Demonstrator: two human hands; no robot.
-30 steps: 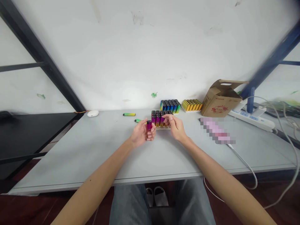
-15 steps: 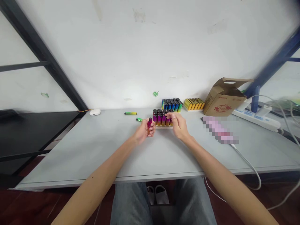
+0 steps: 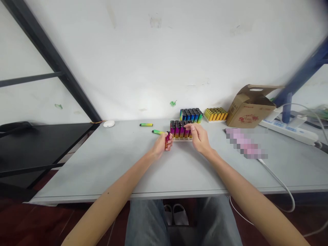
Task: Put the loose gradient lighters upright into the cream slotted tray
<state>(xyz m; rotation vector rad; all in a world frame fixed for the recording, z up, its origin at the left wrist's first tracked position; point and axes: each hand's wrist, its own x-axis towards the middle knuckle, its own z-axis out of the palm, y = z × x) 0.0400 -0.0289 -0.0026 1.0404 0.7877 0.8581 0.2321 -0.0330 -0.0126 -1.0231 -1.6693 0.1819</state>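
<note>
left hand (image 3: 162, 147) has carried its purple lighter (image 3: 167, 138) against the tray (image 3: 180, 130).

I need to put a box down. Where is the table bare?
Bare: the table left of the left hand, and the near edge. Crowded: back right, with lighter trays, cardboard box and power strip.
</note>
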